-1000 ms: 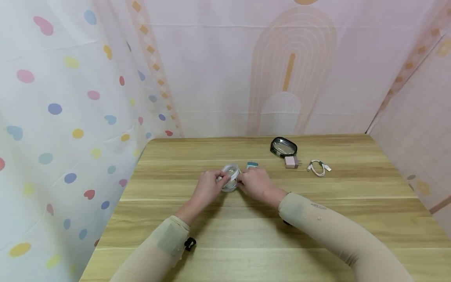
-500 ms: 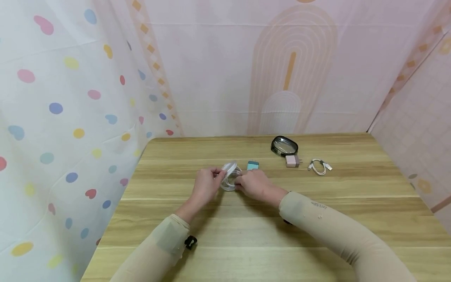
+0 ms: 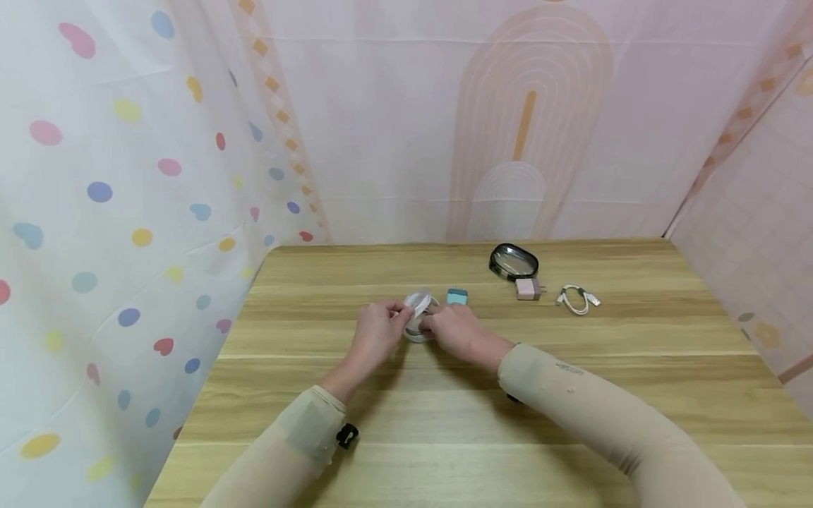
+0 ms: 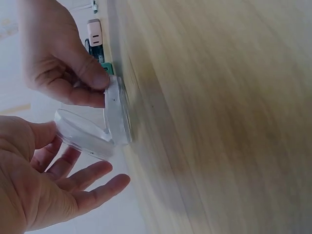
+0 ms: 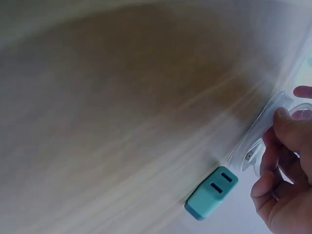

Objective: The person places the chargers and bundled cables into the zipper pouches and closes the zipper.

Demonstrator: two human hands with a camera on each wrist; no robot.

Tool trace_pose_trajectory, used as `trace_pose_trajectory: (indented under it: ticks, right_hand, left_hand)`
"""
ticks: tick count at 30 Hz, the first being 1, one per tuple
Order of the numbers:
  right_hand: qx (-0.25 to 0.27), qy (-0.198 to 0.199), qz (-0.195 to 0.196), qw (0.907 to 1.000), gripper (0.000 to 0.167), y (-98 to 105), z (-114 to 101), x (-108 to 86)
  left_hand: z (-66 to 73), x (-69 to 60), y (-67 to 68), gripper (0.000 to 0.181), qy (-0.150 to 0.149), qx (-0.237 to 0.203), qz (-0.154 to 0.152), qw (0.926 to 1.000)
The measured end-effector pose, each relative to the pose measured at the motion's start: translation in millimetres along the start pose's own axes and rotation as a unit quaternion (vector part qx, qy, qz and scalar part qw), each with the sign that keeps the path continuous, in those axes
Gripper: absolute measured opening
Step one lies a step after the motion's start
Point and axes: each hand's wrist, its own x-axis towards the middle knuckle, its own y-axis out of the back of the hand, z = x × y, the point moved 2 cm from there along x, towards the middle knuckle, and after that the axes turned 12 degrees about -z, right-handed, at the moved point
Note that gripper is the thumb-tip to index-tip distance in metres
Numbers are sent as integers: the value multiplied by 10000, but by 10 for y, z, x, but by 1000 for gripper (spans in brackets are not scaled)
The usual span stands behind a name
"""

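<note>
A small clear plastic case stands on the table with its hinged lid raised. My left hand pinches the lid between thumb and fingertips; the other fingers stick out loosely. At the right side of the base, my right hand grips the wall, thumb outside and curled fingers toward the inside. White cable lies coiled in the case, and its USB plug shows in the right wrist view. Just behind the right hand sits a teal charger with two USB ports.
Farther right on the wooden table are a pink charger, a black-rimmed clear case and a short coiled white USB cable. A patterned curtain hangs behind the table.
The lid in my left hand has tilted and shifted slightly. My right fingers have moved a little farther into the case. The other items lie where they were.
</note>
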Motion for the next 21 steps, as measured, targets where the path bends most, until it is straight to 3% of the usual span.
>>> trace_pose_trajectory:
  ticks: [5, 8, 14, 17, 21]
  right_hand:
    - [0, 34, -227, 9997, 10, 1, 51, -23]
    - [36, 106, -254, 9996, 19, -2, 68, -40]
    - [5, 227, -130, 9997, 27, 1, 80, -58]
    - [3, 232, -134, 9996, 29, -3, 90, -57]
    - [0, 317, -108, 9994, 28, 0, 95, -63]
  left_hand:
    - [-16, 15, -7, 18, -85, 142, -36, 9999]
    - [-25, 16, -20, 18, -223, 568, -170, 9980]
    - [-25, -24, -37, 23, -470, 1581, -614, 9844]
    - [-23, -46, -31, 25, -593, 1861, -710, 9782]
    - [-29, -58, -19, 21, -728, 1932, -714, 9759]
